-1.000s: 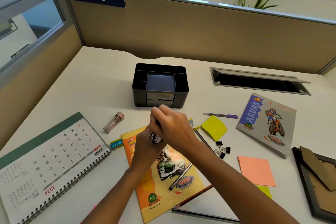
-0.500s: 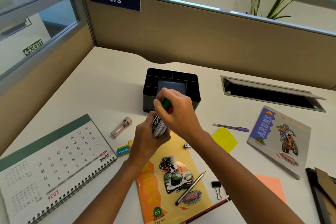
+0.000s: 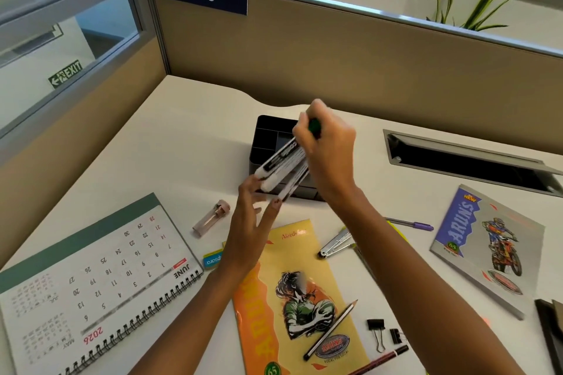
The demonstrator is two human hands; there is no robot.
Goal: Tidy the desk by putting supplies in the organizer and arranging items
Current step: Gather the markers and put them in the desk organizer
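My right hand (image 3: 327,143) grips a bundle of white markers (image 3: 281,169) by their capped ends, one cap green, and holds them tilted over the black desk organizer (image 3: 269,137). My left hand (image 3: 251,222) is below the bundle with its fingers straight, the fingertips touching the markers' lower ends. The organizer stands at the middle of the desk, partly hidden behind my hands and the markers.
A spiral calendar (image 3: 88,283) lies front left. A clear pink tube (image 3: 211,218), an eraser (image 3: 213,259), a yellow notebook (image 3: 292,298) with a pencil (image 3: 330,329), a metal stapler (image 3: 335,243), a purple pen (image 3: 411,225), binder clips (image 3: 377,333) and a grey notebook (image 3: 487,250) lie around. A cable slot (image 3: 469,158) opens at the back right.
My right hand has lifted the markers up and forward over the organizer and tilted them. My left hand has let go of the bundle and now touches only its lower ends.
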